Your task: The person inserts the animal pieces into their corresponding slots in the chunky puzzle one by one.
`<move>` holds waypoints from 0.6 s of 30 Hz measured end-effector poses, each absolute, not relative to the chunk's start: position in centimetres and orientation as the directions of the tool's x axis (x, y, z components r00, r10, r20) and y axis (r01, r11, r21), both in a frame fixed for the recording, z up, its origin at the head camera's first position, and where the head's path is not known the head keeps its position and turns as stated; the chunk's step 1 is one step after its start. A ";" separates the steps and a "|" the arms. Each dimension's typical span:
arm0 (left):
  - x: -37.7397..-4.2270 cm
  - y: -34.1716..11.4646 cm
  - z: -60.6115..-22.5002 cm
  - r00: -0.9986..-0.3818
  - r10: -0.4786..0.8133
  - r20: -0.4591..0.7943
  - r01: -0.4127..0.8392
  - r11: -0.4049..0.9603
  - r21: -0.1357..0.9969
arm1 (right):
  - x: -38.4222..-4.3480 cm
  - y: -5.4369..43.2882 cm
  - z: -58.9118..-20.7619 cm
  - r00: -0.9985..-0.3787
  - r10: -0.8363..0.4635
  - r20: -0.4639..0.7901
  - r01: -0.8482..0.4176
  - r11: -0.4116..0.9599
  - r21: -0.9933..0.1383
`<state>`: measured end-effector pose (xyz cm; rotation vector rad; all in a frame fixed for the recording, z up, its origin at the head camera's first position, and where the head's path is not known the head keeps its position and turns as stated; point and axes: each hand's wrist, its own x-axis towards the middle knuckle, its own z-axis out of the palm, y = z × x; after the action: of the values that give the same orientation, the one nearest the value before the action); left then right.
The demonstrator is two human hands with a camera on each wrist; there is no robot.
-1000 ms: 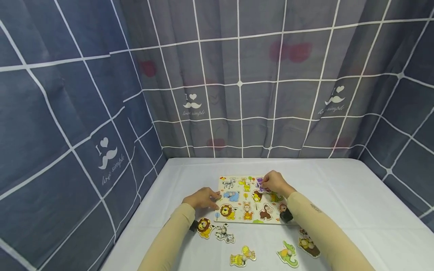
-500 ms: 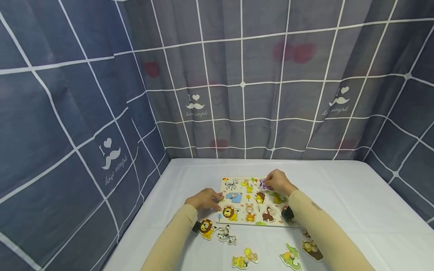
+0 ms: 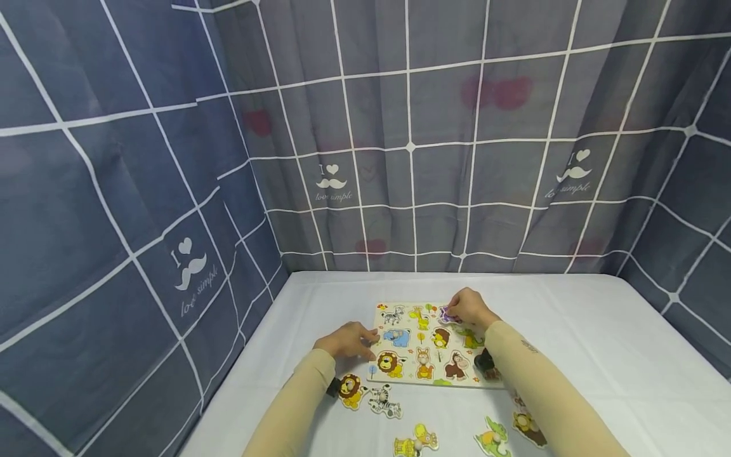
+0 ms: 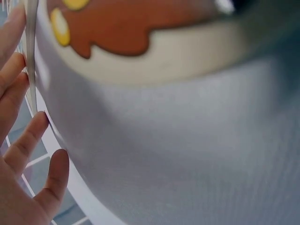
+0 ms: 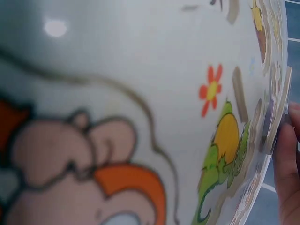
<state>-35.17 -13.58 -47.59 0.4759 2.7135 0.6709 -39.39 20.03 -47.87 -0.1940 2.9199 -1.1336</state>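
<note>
A wooden peg puzzle board (image 3: 410, 376) with animal pictures lies on the table. My left hand (image 3: 347, 341) rests at its left edge, fingers spread and fairly straight, with fingertips (image 4: 36, 123) against the rim in the left wrist view. At the upper right corner, my right hand (image 3: 471, 306) pinches a purple puzzle piece (image 3: 448, 315) between thumb and fingers, over the purple picture there. In the right wrist view only the piece's thin edge (image 5: 281, 110) shows beside the fingers. An elephant piece (image 3: 396, 337) and a kangaroo piece (image 3: 424, 366) sit on the board.
Loose pieces lie in front of the board: a lion (image 3: 351, 391) by the left wrist, a zebra (image 3: 384, 403), a giraffe (image 3: 415, 442), a crocodile (image 3: 493, 438) and a hedgehog (image 3: 528, 429) beside the right sleeve. Checked curtains (image 3: 440, 178) stand behind the table and at both sides.
The purple piece has turned slightly in my right hand and lies flatter over the board's corner. My left hand stays at the board's edge. The head view has shifted a little.
</note>
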 end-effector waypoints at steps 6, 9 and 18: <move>-35.0 -13.7 -47.4 -0.898 0.387 -0.208 0.245 0.835 0.493 | -39.6 19.4 -47.8 -0.992 -0.119 0.046 -0.119 0.736 -0.667; -34.9 -13.7 -47.2 -0.898 0.386 -0.214 0.238 0.832 0.501 | -39.7 19.2 -47.7 -0.991 -0.125 0.047 -0.125 0.740 -0.661; -34.9 -13.7 -47.5 -0.896 0.386 -0.221 0.228 0.824 0.518 | -40.0 19.1 -48.2 -0.992 -0.115 0.052 -0.120 0.733 -0.669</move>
<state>-34.90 -13.69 -47.50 0.4660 2.6900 0.7066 -39.98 19.10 -48.20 -0.1994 2.9307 -1.1329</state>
